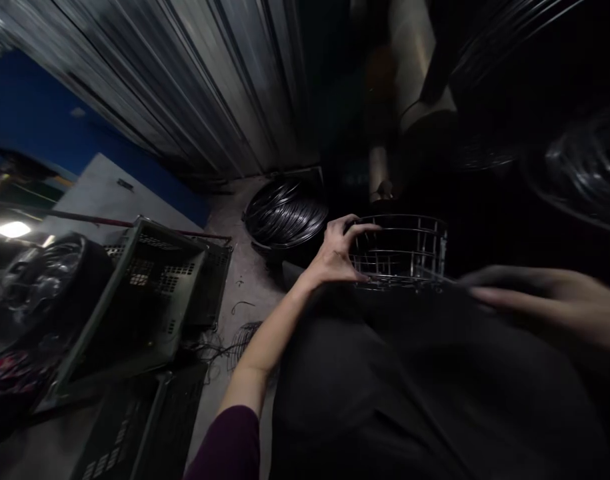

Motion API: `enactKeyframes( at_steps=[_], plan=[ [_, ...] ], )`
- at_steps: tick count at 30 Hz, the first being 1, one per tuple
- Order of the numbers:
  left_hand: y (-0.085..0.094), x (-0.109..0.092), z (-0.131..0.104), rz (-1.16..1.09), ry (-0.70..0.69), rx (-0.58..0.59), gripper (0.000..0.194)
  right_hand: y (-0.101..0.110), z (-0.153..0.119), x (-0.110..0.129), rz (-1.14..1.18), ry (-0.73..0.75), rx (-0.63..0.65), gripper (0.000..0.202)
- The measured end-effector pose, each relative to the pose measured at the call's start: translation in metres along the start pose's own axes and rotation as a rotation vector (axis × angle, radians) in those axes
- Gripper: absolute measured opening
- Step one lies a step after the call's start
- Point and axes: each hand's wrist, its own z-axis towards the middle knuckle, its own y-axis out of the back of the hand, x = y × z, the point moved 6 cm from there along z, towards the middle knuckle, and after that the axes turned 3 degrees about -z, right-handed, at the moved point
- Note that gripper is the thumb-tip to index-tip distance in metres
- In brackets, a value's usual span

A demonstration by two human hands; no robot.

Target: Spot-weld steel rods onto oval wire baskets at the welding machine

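Observation:
A round wire basket (419, 252) of thin shiny metal rods rests on its side above the dark cloth (385, 373) over the lap. My left hand (337, 253) grips its left edge, with the thumb low and the fingers over the upper rim. On the right, my right hand (549, 300) is blurred by motion. Its fingers are pinched together near the basket's lower right edge, at the end of what looks like a thin rod or tool, too smeared to name.
A large coil of dark wire (287, 213) stands on the floor ahead. Green plastic crates (185, 300) are stacked at left beside a black tub (85, 273). Loose wire (239, 343) lies on the floor. Pipes (412, 60) and more coils (585, 160) show at right.

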Motion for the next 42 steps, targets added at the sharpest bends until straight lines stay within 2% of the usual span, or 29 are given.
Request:
enactKeyframes(
  at_steps=[2,3,4,7,10,15,17,23,28,35,42],
  plan=[
    [-0.005,-0.008,0.005,0.072,0.015,0.055,0.088,-0.010,-0.003,0.021,0.043,0.000,0.061,0.051],
    [-0.005,-0.011,0.008,0.092,0.017,0.067,0.086,-0.013,0.000,0.033,-0.004,0.071,0.014,0.054],
    [-0.004,-0.013,0.009,0.102,0.019,0.071,0.085,-0.014,0.003,0.046,-0.110,0.191,-0.082,0.056],
    [0.002,-0.011,0.009,0.104,0.057,0.054,0.088,-0.025,0.003,0.074,-0.637,0.624,-0.363,0.053],
    [0.007,-0.003,0.007,0.070,0.109,0.013,0.090,-0.035,0.000,0.080,-0.955,0.875,-0.422,0.043],
    [0.002,0.008,0.010,-0.003,0.123,-0.005,0.086,-0.030,-0.009,0.102,-1.010,1.167,-0.476,0.039],
    [-0.001,0.009,0.011,-0.023,0.115,-0.005,0.086,-0.029,-0.015,0.110,-1.006,1.241,-0.514,0.041],
    [-0.002,0.007,0.013,-0.034,0.090,-0.028,0.085,-0.027,-0.020,0.112,-0.980,1.255,-0.511,0.035],
    [-0.005,0.008,0.017,-0.013,0.124,0.001,0.086,-0.026,-0.018,0.111,-1.027,1.280,-0.576,0.038],
    [0.008,-0.008,0.013,-0.001,0.135,0.023,0.091,-0.023,-0.029,0.119,-0.974,1.305,-0.530,0.038],
    [0.016,0.001,0.035,-0.012,0.107,0.000,0.087,-0.014,-0.016,0.131,-1.031,1.297,-0.620,0.045]
  ],
)
